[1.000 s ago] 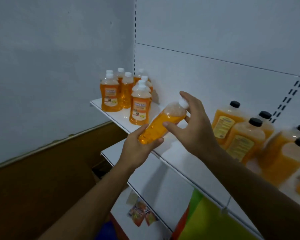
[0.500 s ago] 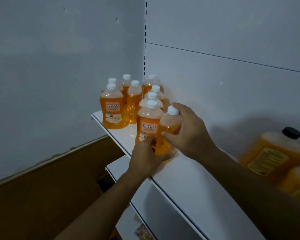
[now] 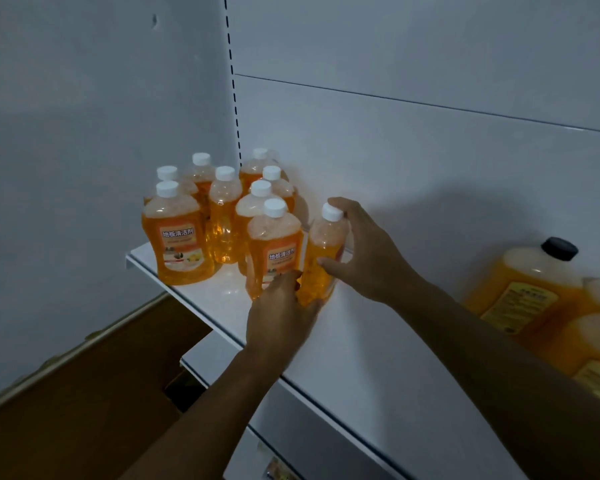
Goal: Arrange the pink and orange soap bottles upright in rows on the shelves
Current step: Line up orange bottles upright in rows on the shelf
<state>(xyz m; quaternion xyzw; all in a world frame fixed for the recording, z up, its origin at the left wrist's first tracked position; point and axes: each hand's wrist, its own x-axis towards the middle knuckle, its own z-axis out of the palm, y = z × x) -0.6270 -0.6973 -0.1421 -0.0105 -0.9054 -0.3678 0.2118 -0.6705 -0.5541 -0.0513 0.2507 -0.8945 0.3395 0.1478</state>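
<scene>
- Your right hand [image 3: 368, 251] curls round the orange soap bottle [image 3: 321, 258], index finger over its white cap, thumb pressed low on its front; the bottle stands upright on the upper shelf [image 3: 378, 341], at the right end of the group.
- Your left hand [image 3: 279, 315] cups the bottle's base from the front, fingertips tucked in where it meets the labelled bottle [image 3: 274, 251] just to their left.
- The risk, as it looks from here: the two bottles touch, so any sideways push as your fingers slide out could rock the labelled one into those behind it. Lifting off the cap before the base sits flat could also tip the held bottle toward the shelf's front edge.
- Count: nine small white-capped orange bottles beyond your fingertips, the held one included.
- To the right of your right wrist, one large black-capped jug [image 3: 530, 285] shows clearly, with parts of at least two more blurred at the frame edge.
- No pink bottles are in view.
</scene>
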